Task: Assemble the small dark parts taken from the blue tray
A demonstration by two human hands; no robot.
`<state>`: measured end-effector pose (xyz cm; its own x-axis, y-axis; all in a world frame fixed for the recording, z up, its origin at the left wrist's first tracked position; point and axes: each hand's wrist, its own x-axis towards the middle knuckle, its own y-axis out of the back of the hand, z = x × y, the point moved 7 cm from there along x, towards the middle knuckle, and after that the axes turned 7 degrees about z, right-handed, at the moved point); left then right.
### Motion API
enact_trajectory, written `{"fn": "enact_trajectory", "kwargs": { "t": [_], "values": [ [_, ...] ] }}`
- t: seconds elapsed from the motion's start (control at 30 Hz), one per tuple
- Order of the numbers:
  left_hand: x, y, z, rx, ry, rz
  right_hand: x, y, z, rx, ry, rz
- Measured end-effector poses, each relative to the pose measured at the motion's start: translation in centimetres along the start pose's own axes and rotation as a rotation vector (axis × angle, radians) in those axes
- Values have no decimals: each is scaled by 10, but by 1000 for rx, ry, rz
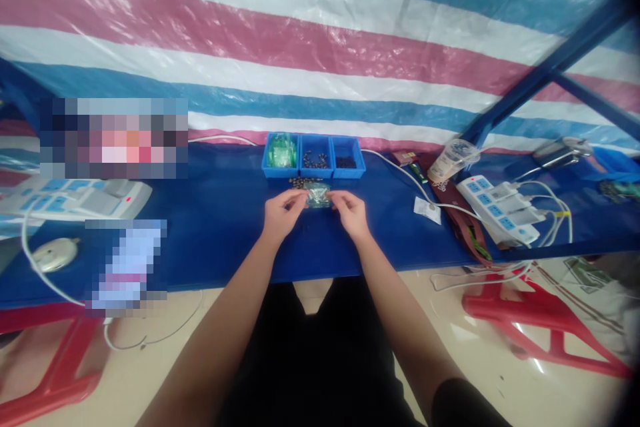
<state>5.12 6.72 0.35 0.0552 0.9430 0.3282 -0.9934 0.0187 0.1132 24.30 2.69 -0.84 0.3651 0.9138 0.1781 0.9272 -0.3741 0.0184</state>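
Between my two hands is a small clear plastic bag (319,196) with a greenish tint; what lies in it is too small to make out. My left hand (284,212) pinches its left edge, and my right hand (350,211) pinches the right edge. Just behind the bag lies a little pile of small metal parts (299,183) on the blue table. Three joined blue bins stand beyond: the left bin holds green plastic bags (281,151), the middle one small metal pieces (315,160), the right one small dark pieces (346,162).
On the right are a plastic cup (453,159), a white packet (427,210), a brown strap (457,213) and a power strip (500,208) with cables. Another power strip (115,200) and a mouse (56,253) lie left. Red stools (545,327) stand below. A striped sheet (320,33) hangs behind.
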Motion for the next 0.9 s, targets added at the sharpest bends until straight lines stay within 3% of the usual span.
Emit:
{"fn": "enact_trajectory", "kwargs": {
  "t": [0.13,0.9],
  "values": [
    [1,-1,-4,0,-18,42,-1,-3,2,22,4,0],
    [1,-2,-10,-41,-5,29,-2,-6,5,63,-37,-23]
  ]
}}
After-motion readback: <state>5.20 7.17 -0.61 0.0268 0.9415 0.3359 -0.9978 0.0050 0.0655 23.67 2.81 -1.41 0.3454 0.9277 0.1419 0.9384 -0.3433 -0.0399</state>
